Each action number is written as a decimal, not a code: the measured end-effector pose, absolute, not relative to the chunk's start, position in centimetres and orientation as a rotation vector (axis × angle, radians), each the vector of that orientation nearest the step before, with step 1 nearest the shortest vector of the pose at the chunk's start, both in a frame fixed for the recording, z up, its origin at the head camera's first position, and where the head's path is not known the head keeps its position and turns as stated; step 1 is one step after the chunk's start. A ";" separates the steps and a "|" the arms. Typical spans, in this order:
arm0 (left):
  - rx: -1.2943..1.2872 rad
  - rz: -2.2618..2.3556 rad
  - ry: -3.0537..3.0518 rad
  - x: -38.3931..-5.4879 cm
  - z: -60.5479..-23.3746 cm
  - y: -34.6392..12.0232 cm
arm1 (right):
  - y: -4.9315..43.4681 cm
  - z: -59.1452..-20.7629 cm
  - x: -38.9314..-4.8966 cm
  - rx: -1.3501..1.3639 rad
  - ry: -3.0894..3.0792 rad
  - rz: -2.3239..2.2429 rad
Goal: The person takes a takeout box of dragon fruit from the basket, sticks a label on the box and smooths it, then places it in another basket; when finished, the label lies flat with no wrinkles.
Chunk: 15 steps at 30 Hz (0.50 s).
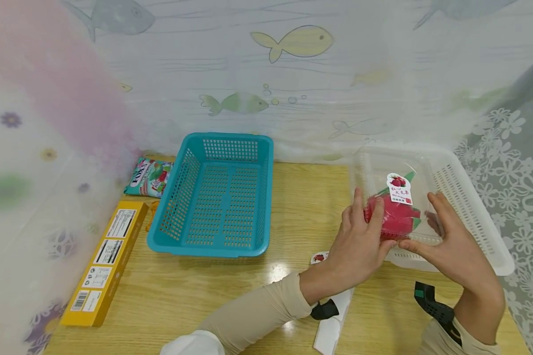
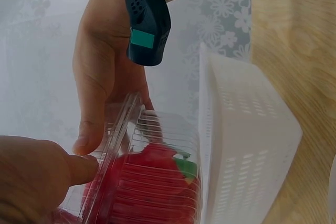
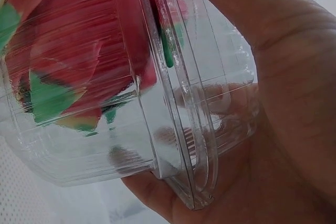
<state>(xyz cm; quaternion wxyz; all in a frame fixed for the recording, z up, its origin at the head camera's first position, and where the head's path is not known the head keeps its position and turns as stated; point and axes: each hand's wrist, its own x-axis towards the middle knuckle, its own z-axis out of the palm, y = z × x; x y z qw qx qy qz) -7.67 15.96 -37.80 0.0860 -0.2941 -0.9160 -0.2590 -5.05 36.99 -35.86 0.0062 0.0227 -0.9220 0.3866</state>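
Observation:
A clear plastic clamshell box (image 1: 415, 162) with a red, green-tipped dragon fruit (image 1: 397, 219) inside is tilted over the white basket (image 1: 471, 207). On its lid is a white fruit label (image 1: 399, 190). My left hand (image 1: 360, 241) grips the box's left side, its thumb at the front edge. From the right, my right hand (image 1: 455, 244) holds the box, thumb in front and fingers spread round the side. In the left wrist view both thumbs meet near the rim of the lid. The right wrist view shows the box's corner (image 3: 191, 192) against the palm.
A strip of labels (image 1: 330, 328) lies partly under my left forearm. To the left stands a teal basket (image 1: 266, 197). Beyond it are a candy bag (image 1: 148, 177) and a long yellow box (image 1: 108, 261). A fish-patterned curtain (image 1: 293, 98) hangs along the table's back edge.

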 end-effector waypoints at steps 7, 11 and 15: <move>-0.884 -0.777 -2.733 -7.6 -37.8 16.2 | 37.2 -35.8 -4.9 0.078 -2.885 1.201; -0.883 -0.764 -2.735 -7.5 -37.7 16.4 | 37.4 -35.7 -4.8 0.082 -2.895 1.184; -0.892 -0.767 -2.738 -7.5 -37.8 16.6 | 37.6 -35.6 -4.8 0.087 -2.901 1.182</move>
